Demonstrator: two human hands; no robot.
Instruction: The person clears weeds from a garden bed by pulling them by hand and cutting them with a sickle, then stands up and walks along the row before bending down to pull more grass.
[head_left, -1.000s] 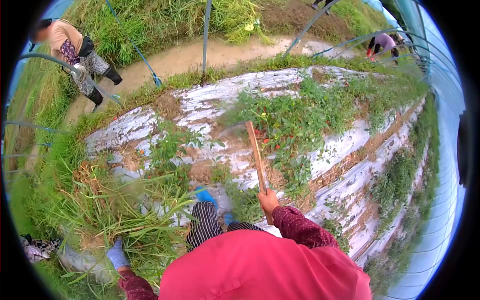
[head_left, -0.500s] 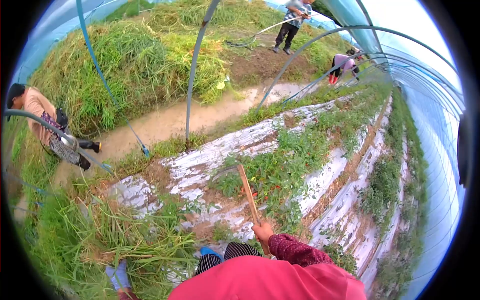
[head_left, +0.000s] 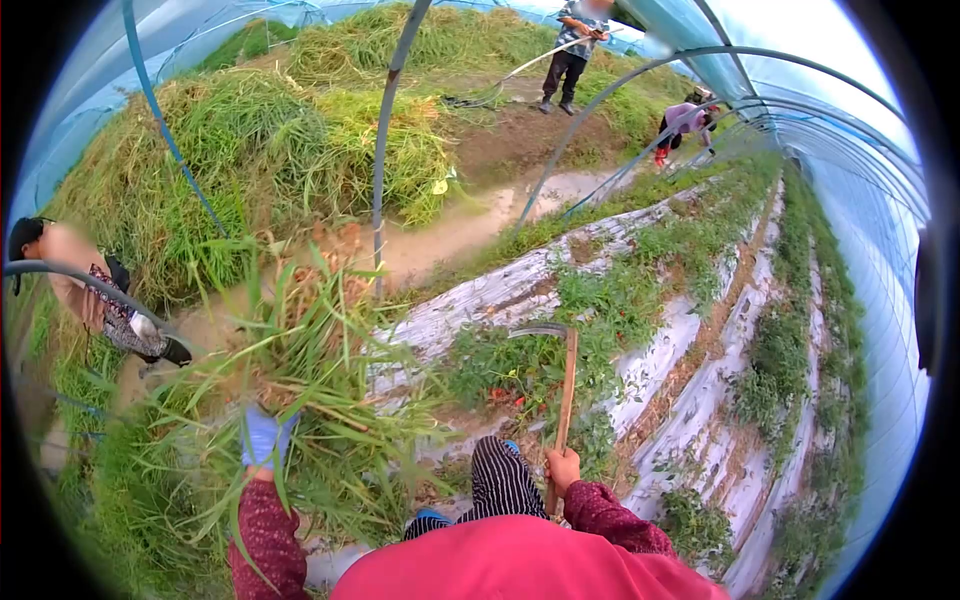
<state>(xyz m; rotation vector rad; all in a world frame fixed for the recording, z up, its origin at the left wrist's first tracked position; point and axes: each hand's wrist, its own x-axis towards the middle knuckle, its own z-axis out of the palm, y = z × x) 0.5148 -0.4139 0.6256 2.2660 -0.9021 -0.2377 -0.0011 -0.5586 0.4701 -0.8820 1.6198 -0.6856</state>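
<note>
My left hand [head_left: 266,438], in a light blue glove, is closed on a large bundle of long green grass [head_left: 325,385], some of it brown at the roots. The bundle hides most of the fingers. My bare right hand [head_left: 562,467] is wrapped round the lower wooden handle of a sickle [head_left: 566,395]. The handle stands almost upright in view, and the curved metal blade points left above the plants. Just left of the sickle grow leafy plants [head_left: 500,360] with several red fruits low among them.
Rows of white plastic mulch [head_left: 660,360] run away to the right under tunnel hoops [head_left: 387,130]. A big grass heap [head_left: 230,140] lies beyond the muddy path [head_left: 430,245]. One person [head_left: 90,280] is at left, another [head_left: 570,55] holds a pole, a third [head_left: 685,125] bends far off.
My left hand has lifted the grass bundle up and to the right, over the path edge. The sickle has shifted right and turned more upright in my right hand. A striped knee has come further forward.
</note>
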